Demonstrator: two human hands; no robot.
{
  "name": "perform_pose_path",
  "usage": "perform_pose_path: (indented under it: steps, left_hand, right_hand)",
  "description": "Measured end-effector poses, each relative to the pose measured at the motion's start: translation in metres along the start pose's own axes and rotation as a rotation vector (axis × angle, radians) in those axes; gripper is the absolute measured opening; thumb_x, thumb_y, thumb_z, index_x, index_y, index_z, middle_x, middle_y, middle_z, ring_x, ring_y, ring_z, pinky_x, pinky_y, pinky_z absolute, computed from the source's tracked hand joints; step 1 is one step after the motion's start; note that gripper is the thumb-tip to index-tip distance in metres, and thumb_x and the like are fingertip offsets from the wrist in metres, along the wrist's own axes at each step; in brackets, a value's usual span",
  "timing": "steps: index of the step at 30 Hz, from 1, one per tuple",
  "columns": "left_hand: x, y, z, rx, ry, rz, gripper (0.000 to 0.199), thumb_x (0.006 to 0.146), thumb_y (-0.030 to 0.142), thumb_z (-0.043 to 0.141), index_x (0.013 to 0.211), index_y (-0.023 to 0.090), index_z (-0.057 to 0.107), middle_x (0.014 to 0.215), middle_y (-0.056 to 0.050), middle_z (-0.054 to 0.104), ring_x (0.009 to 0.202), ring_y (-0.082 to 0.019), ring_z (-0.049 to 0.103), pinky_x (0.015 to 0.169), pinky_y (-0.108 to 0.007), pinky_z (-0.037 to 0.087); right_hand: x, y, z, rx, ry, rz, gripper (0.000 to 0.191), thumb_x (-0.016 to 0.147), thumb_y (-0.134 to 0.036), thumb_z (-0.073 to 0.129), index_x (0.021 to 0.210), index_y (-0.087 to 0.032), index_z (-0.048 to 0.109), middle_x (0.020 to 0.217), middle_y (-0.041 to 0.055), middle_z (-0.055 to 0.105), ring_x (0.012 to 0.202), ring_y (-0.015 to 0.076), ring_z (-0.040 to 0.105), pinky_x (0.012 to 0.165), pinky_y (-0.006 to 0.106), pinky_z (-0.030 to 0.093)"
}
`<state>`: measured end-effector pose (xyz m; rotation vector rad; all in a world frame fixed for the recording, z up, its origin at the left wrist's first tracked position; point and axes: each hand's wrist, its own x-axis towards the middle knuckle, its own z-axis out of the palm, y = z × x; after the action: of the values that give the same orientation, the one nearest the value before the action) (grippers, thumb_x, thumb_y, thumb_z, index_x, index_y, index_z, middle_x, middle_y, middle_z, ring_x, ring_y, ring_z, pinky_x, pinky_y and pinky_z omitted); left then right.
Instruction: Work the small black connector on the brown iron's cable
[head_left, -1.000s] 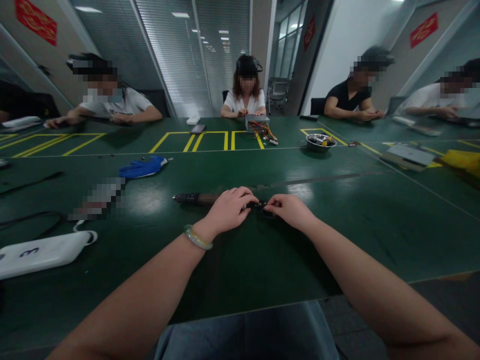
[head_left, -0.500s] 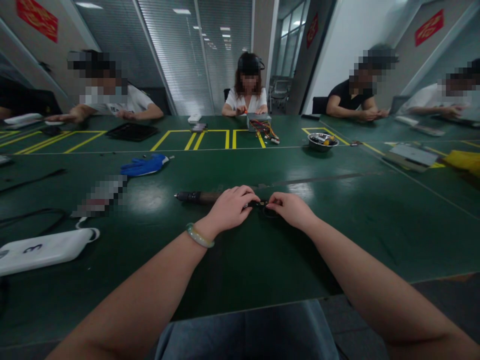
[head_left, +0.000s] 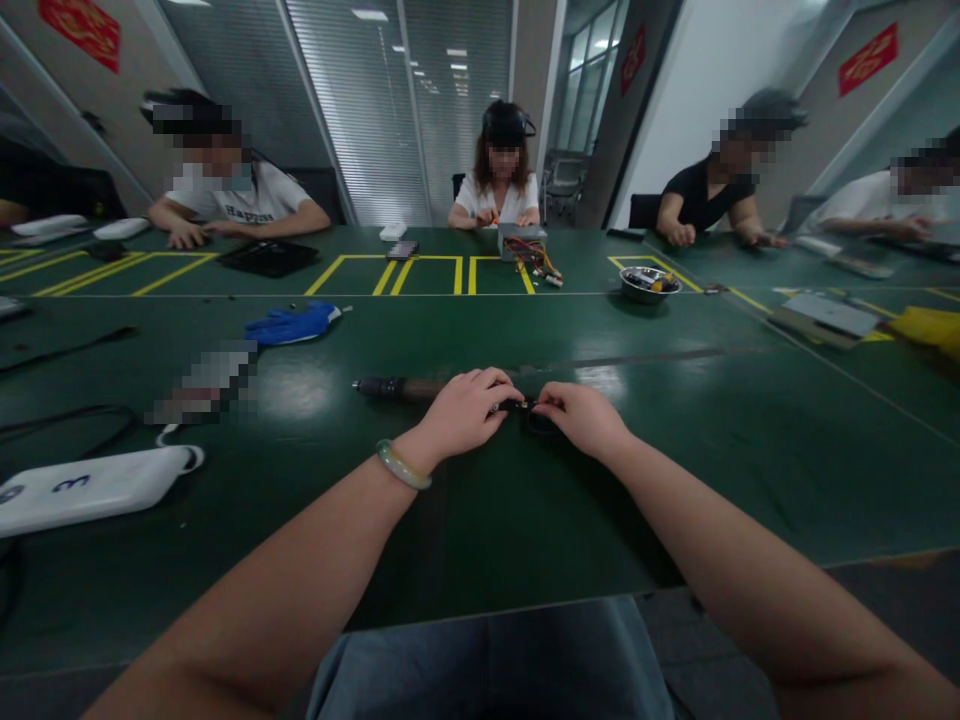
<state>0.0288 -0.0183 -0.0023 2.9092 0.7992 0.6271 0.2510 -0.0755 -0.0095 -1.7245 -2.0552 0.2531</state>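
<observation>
A dark pen-shaped electric screwdriver (head_left: 401,390) lies on the green table in front of me, its narrow tip pointing left. My left hand (head_left: 469,410) is closed over its right-hand end, fingertips bent round a small black part there. Close beside it, my right hand (head_left: 581,415) pinches at the same end with thumb and forefinger. What sits in that pinch is too small and dark to name. A black cord-like loop (head_left: 541,424) shows just under the right fingers.
To the left lie a blue glove (head_left: 292,324), a blurred-out device and a white power bank (head_left: 90,490) with a short white cable. Farther off are a metal bowl (head_left: 649,284) of parts and a metal box (head_left: 523,240) with coloured wires. Several people sit across the table.
Both my hands stay at the screwdriver's end, with only slight finger movement. Across the table, the person at left has drawn an arm in, and the one in black has parted their hands.
</observation>
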Motion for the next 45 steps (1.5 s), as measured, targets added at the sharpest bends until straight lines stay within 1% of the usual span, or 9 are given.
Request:
perform_pose_path:
  steps: [4, 7, 12, 16, 20, 29, 34, 40, 45]
  left_hand:
    - [-0.0002, 0.0000, -0.0002, -0.001, 0.001, -0.001, 0.031, 0.088, 0.022, 0.056, 0.118, 0.028, 0.059, 0.119, -0.004, 0.054, 0.107, -0.023, 0.052, 0.092, -0.041, 0.044]
    - [-0.0002, -0.0004, -0.0002, -0.001, 0.004, 0.003, 0.031, 0.088, 0.021, 0.056, 0.118, 0.029, 0.059, 0.119, -0.004, 0.054, 0.108, -0.023, 0.052, 0.092, -0.041, 0.044]
    - [0.0000, -0.0005, -0.0013, 0.003, -0.002, 0.009, 0.031, 0.088, 0.022, 0.055, 0.118, 0.030, 0.060, 0.118, -0.004, 0.054, 0.107, -0.023, 0.053, 0.091, -0.042, 0.045]
    - [-0.0001, -0.0001, -0.0019, 0.004, 0.002, 0.015, 0.031, 0.089, 0.022, 0.055, 0.119, 0.030, 0.060, 0.119, -0.004, 0.054, 0.107, -0.023, 0.053, 0.092, -0.042, 0.044]
    - [-0.0001, -0.0004, -0.0013, 0.002, 0.001, 0.016, 0.031, 0.089, 0.021, 0.056, 0.118, 0.030, 0.060, 0.119, -0.003, 0.054, 0.108, -0.022, 0.052, 0.093, -0.040, 0.044]
    - [-0.0011, -0.0011, -0.0015, -0.013, 0.005, 0.014, 0.031, 0.089, 0.021, 0.056, 0.119, 0.028, 0.059, 0.119, -0.004, 0.055, 0.108, -0.023, 0.053, 0.093, -0.041, 0.044]
    - [-0.0013, -0.0028, -0.0007, -0.019, 0.001, 0.017, 0.031, 0.089, 0.022, 0.055, 0.119, 0.029, 0.060, 0.120, -0.004, 0.054, 0.111, -0.023, 0.052, 0.093, -0.042, 0.044]
    - [-0.0014, -0.0035, -0.0001, -0.020, -0.001, 0.014, 0.034, 0.089, 0.021, 0.056, 0.121, 0.031, 0.061, 0.121, -0.004, 0.054, 0.112, -0.023, 0.052, 0.095, -0.042, 0.044]
    - [-0.0016, -0.0044, 0.0004, -0.019, 0.001, 0.020, 0.034, 0.089, 0.021, 0.056, 0.121, 0.031, 0.061, 0.121, -0.004, 0.054, 0.112, -0.023, 0.051, 0.096, -0.043, 0.044]
  right_hand:
    - [-0.0006, -0.0029, -0.0047, -0.104, 0.019, -0.083, 0.003, 0.091, -0.023, 0.064, 0.089, -0.025, 0.065, 0.086, -0.0032, 0.064, 0.075, 0.0135, 0.055, 0.062, 0.024, 0.030]
    - [-0.0005, -0.0046, -0.0073, -0.171, 0.007, -0.137, 0.004, 0.093, -0.022, 0.061, 0.091, -0.025, 0.065, 0.091, -0.0021, 0.063, 0.077, 0.0145, 0.056, 0.062, 0.025, 0.030]
    - [0.0004, -0.0068, -0.0079, -0.229, -0.024, -0.128, 0.006, 0.095, -0.025, 0.058, 0.094, -0.025, 0.065, 0.093, -0.0001, 0.063, 0.076, 0.0156, 0.056, 0.061, 0.026, 0.029]
    - [0.0014, -0.0070, -0.0066, -0.215, -0.010, -0.115, 0.006, 0.094, -0.025, 0.059, 0.094, -0.025, 0.065, 0.094, 0.0000, 0.063, 0.078, 0.0156, 0.056, 0.063, 0.026, 0.031]
    - [0.0019, -0.0050, -0.0043, -0.161, 0.007, -0.098, 0.005, 0.093, -0.027, 0.061, 0.093, -0.024, 0.065, 0.091, 0.0000, 0.064, 0.079, 0.0159, 0.056, 0.064, 0.026, 0.032]
    - [-0.0009, -0.0066, -0.0002, -0.001, 0.043, -0.071, 0.008, 0.092, -0.027, 0.062, 0.085, -0.022, 0.063, 0.083, -0.0021, 0.063, 0.073, 0.0140, 0.055, 0.062, 0.024, 0.031]
    - [-0.0018, -0.0084, -0.0003, -0.011, 0.028, -0.069, 0.012, 0.093, -0.029, 0.060, 0.084, -0.023, 0.062, 0.079, -0.0023, 0.062, 0.070, 0.0136, 0.053, 0.059, 0.024, 0.029]
    - [-0.0021, -0.0088, -0.0036, -0.079, -0.008, -0.118, 0.008, 0.094, -0.027, 0.060, 0.088, -0.023, 0.064, 0.086, -0.0008, 0.062, 0.076, 0.0144, 0.054, 0.063, 0.024, 0.031]
    - [-0.0033, -0.0086, -0.0067, -0.149, -0.030, -0.164, 0.007, 0.095, -0.027, 0.059, 0.091, -0.023, 0.063, 0.088, -0.0006, 0.062, 0.075, 0.0144, 0.054, 0.063, 0.025, 0.030]
